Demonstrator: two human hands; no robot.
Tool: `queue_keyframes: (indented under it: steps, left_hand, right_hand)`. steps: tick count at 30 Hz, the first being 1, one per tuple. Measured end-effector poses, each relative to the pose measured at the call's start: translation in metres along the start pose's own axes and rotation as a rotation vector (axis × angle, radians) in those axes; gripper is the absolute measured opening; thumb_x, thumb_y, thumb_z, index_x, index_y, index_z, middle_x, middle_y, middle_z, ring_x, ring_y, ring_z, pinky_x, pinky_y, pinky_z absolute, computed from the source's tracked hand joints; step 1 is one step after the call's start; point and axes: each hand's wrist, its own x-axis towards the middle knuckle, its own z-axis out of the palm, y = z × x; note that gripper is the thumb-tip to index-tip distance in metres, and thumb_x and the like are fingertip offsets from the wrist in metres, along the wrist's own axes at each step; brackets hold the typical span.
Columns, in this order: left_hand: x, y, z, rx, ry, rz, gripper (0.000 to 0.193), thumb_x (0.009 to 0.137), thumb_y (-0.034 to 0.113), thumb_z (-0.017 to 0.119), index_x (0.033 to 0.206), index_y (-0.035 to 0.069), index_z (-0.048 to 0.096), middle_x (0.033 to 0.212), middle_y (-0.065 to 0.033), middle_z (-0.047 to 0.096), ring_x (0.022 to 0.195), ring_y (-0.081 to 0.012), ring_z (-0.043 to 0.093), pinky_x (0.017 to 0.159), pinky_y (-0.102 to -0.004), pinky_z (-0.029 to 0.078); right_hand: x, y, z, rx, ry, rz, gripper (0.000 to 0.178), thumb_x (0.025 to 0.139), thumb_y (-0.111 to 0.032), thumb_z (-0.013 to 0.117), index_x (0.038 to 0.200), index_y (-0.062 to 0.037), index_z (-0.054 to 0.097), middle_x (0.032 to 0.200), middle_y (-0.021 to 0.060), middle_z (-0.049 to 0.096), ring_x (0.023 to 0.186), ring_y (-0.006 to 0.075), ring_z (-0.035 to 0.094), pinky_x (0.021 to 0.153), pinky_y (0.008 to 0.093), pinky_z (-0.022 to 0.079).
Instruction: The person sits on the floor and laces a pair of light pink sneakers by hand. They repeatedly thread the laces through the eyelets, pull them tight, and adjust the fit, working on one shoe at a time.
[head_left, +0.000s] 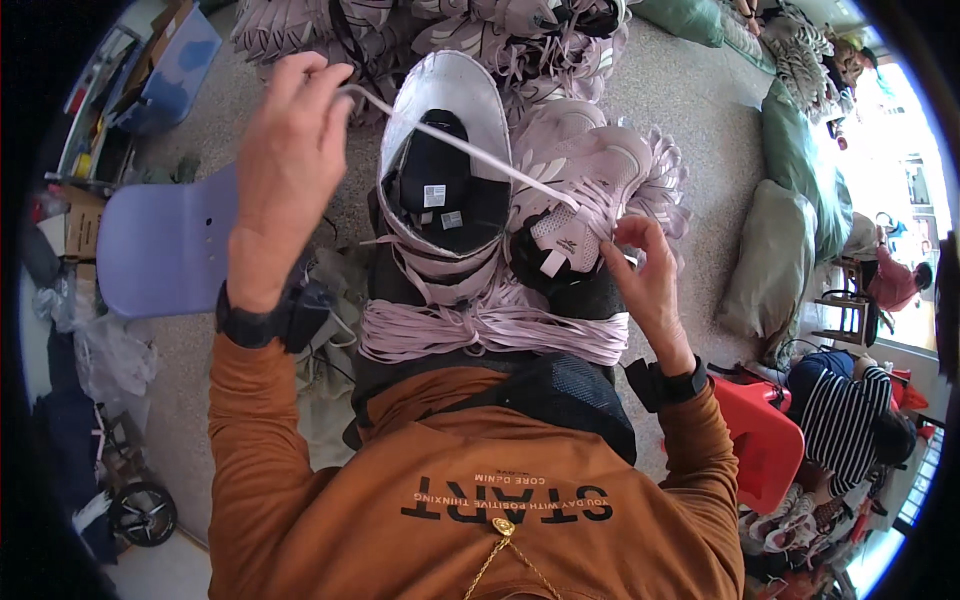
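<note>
A pale shoelace (pixel 465 147) runs taut from my raised left hand (pixel 300 150), whose fingers are closed on its end, to the eyelets of a pale pink shoe upper (pixel 590 165). At that upper's right edge, beside the lacing, the thumb and forefinger of my right hand (pixel 645 275) are pinched together. Another upper (pixel 445 85), white inside with a black lining, lies open to the left of it. Across my lap, nearest my body, rests a tied bundle of pale pink laces (pixel 490 330).
More pink uppers (pixel 570 55) are piled beyond my lap. To the left stand a purple chair (pixel 165 245) and a blue bin (pixel 175 75). On the right are full sacks (pixel 770 260), a red chair (pixel 755 440) and a person in a striped top (pixel 845 415).
</note>
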Motion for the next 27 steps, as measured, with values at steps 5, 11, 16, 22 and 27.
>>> queue_keyframes:
  steps: [5,11,16,22,27]
  left_hand:
    - [-0.021,0.074,0.049,-0.446,-0.186,0.248,0.026,0.086,0.006,0.071,0.111,0.003,0.066,0.111,-0.013,0.063,0.106,-0.0323,0.062,0.089,-0.0396,0.051]
    - [-0.026,0.115,0.116,-0.454,-0.309,0.427,0.019,0.084,0.008,0.07,0.103,0.006,0.068,0.105,-0.0087,0.062,0.102,-0.0286,0.061,0.106,-0.0472,0.039]
    - [-0.023,0.113,0.118,-0.417,-0.252,0.513,0.01,0.086,0.006,0.067,0.096,0.007,0.067,0.097,-0.0063,0.063,0.098,-0.0251,0.062,0.107,-0.0471,0.04]
    - [-0.023,0.1,0.111,-0.448,-0.3,0.512,0.013,0.085,0.004,0.066,0.098,0.005,0.066,0.089,-0.0055,0.064,0.089,-0.0253,0.065,0.101,-0.0473,0.044]
    - [-0.016,0.089,0.108,-0.358,-0.412,0.476,0.016,0.085,0.002,0.064,0.101,0.004,0.065,0.089,-0.0092,0.064,0.084,-0.0297,0.065,0.08,-0.0404,0.051]
  right_hand:
    - [-0.009,0.013,0.001,0.408,-0.147,0.311,0.017,0.093,-0.012,0.071,0.1,-0.0012,0.061,0.081,-0.0019,0.063,0.075,0.0058,0.059,0.066,0.0229,0.047]
    - [-0.011,0.0,-0.003,0.307,-0.17,0.192,0.012,0.095,-0.01,0.068,0.093,-0.0001,0.062,0.079,0.0006,0.063,0.073,0.0078,0.058,0.066,0.0239,0.048]
    - [-0.019,-0.009,-0.007,0.19,-0.188,-0.03,0.009,0.094,-0.006,0.065,0.095,0.0016,0.061,0.079,0.0059,0.062,0.075,0.0135,0.061,0.067,0.0279,0.05]
    - [-0.03,0.005,-0.004,0.452,-0.247,0.158,0.006,0.098,-0.006,0.059,0.097,-0.0007,0.059,0.075,0.0019,0.056,0.069,0.0094,0.053,0.061,0.0264,0.045]
    - [-0.025,0.003,-0.033,0.511,-0.448,0.293,0.012,0.1,-0.007,0.054,0.102,-0.0005,0.063,0.069,-0.0057,0.047,0.061,0.0044,0.042,0.054,0.023,0.035]
